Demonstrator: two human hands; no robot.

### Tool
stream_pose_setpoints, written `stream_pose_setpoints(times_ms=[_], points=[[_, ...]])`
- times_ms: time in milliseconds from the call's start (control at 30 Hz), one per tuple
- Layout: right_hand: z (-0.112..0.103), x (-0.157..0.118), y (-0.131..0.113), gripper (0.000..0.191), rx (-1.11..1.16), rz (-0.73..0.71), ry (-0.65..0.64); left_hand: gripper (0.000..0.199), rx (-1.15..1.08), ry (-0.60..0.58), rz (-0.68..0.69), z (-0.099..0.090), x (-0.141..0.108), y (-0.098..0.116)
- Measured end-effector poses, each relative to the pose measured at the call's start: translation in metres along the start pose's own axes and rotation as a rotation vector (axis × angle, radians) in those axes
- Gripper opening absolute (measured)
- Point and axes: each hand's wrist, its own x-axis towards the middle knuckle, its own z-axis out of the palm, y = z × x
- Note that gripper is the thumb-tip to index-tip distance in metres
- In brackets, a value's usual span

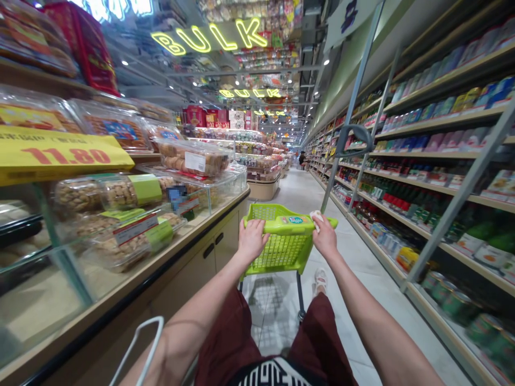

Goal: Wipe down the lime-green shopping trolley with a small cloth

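A lime-green shopping cart (pixel 277 252) stands right before me, its basket made of plastic mesh. My left hand (pixel 252 238) is closed over the left part of its handlebar (pixel 277 225). Around the right end of the same bar, the fingers of my right hand (pixel 324 235) are wrapped. A small crumpled white thing (pixel 316 215), perhaps a tissue, shows at that hand's fingers. Between both hands a round teal label (pixel 296 220) sits on the handle. What the basket holds, if anything, I cannot make out.
On the left runs a glass-edged counter (pixel 209 198) with clear boxes of nuts (pixel 120 241) and a yellow price sign (pixel 64 155). Tall shelves (pixel 434 187) of cans and bottles line the right. A ladder (pixel 350 112) leans there. Far down the aisle (pixel 295 187) is a person (pixel 302 159).
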Motion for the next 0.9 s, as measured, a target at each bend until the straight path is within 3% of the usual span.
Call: stream_pose_setpoints(times_ms=[100,300,367,533,767,900], points=[[0.005,-0.002,-0.026,0.047,0.064,-0.032,-0.022,0.032,0.014,-0.016,-0.032,0.001,0.003,0.009],[0.014,-0.015,-0.088,0.052,0.094,-0.349,-0.195,0.035,-0.02,-0.03,0.057,0.003,0.004,0.022],[0.014,-0.013,-0.088,0.052,0.077,-0.363,-0.182,0.042,-0.048,-0.003,0.084,0.003,0.002,0.021],[0.011,-0.003,-0.062,0.048,0.052,-0.165,-0.048,0.045,-0.104,0.024,0.036,0.006,-0.003,0.021],[0.013,-0.011,-0.08,0.049,0.141,-0.29,-0.175,0.053,-0.317,0.064,0.028,0.017,-0.001,0.026],[0.004,-0.007,-0.072,0.049,0.058,-0.221,-0.124,0.053,-0.309,0.028,-0.054,0.019,-0.003,0.017]])
